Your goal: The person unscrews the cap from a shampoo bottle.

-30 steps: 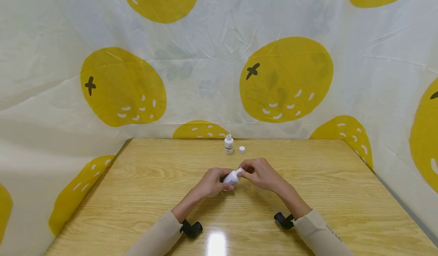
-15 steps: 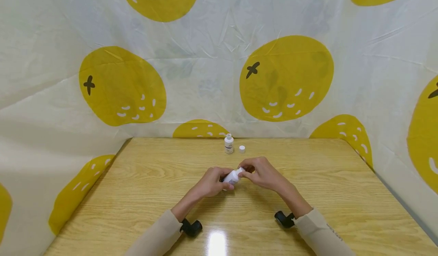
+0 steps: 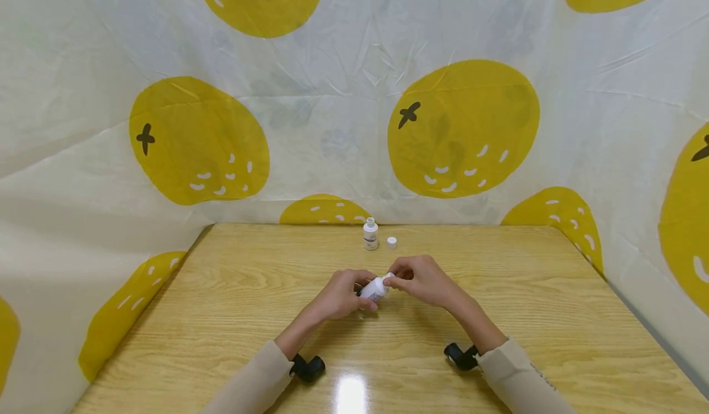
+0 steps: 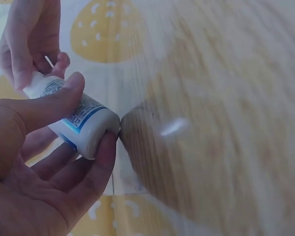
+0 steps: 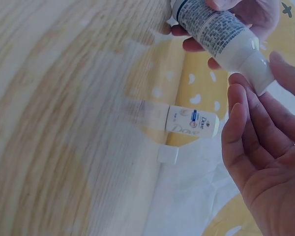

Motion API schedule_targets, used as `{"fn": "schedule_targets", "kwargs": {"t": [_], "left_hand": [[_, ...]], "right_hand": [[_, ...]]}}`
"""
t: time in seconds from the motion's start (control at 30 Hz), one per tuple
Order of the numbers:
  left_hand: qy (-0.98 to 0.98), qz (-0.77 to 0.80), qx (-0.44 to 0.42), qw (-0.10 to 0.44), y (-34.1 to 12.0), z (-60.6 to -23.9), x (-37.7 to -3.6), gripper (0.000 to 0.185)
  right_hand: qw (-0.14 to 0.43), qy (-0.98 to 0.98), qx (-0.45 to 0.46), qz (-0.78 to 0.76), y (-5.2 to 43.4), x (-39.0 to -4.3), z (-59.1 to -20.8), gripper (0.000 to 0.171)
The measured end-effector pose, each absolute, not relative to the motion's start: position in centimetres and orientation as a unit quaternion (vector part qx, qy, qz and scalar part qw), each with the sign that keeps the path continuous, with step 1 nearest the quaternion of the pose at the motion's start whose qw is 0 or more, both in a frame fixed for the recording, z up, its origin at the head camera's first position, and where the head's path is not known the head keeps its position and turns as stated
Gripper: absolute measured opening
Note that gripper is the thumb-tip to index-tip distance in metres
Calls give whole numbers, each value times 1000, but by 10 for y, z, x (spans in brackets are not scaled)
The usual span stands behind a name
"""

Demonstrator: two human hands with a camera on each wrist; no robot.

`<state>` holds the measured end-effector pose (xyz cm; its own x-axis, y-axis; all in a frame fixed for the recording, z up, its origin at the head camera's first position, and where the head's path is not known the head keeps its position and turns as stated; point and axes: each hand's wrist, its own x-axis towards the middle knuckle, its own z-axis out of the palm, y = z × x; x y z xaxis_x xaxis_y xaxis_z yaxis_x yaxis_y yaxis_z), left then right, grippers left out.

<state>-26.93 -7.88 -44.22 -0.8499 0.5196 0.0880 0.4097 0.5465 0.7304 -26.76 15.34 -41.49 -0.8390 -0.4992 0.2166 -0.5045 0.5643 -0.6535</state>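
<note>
Frame centre: left hand (image 3: 338, 297) grips tilted white bottle (image 3: 374, 288), right hand (image 3: 423, 278) pinches its cap (image 3: 390, 277); contents may spill once the cap loosens.

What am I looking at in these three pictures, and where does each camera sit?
No machine here: a person works with two bare hands. One camera sits on the head and looks down at the wooden table; one sits on each wrist, close to that hand. The left hand grips a small white plastic bottle with a blue-edged label by its body. The right hand touches the bottle's cap end with its fingertips; the cap itself is mostly hidden. At the far edge of the table stand a second small white bottle, open at the top, and beside it a loose white cap.
</note>
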Motion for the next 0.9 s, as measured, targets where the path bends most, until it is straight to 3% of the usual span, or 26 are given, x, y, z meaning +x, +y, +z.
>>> {"fn": "schedule_targets", "kwargs": {"t": [0.37,0.6,0.9], "left_hand": [[880,381,275,71,-78,-441,-268,50],[875,378,295,65,-78,-442,-270,37],[875,383,289,67,-79,-444,-270,39]], "right_hand": [[4,-877,298,378,153,-269,-416,20],[13,-878,305,369,153,-269,-417,16],[12,-882,300,363,153,-269,-417,19]]}}
